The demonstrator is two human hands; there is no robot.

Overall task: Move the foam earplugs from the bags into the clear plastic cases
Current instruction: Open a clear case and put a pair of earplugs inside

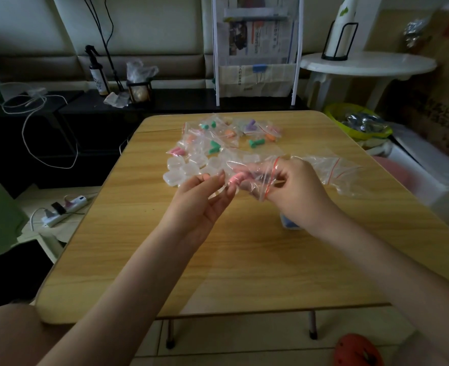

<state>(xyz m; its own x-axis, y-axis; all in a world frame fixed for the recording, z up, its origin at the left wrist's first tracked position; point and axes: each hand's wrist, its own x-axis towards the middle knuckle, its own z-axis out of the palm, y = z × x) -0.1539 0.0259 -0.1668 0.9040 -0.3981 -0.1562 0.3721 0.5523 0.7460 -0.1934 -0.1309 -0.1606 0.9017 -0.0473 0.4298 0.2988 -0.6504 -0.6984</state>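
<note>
Head view, single, wide-angle: worn on the person's head, facing forward and down. Close over the table (144, 254) and both forearms; the floor lies at the lower edge, the wall shelf (165, 99) beyond.

Near table (165, 260) bare — bags (226, 136) and cases (183, 169) crowd the far half.

Above the wooden table (165, 260) my right hand (294, 191) pinched a clear zip bag (255, 178) at its red-striped mouth, more bags (331, 173) bunched behind my fingers. My left hand (205, 196) touched the bag's other end, where a pink earplug (235, 178) showed through. Beyond lay a heap of filled bags (226, 136) and clear cases (183, 170). A small case (290, 223) sat under my right wrist.
</note>
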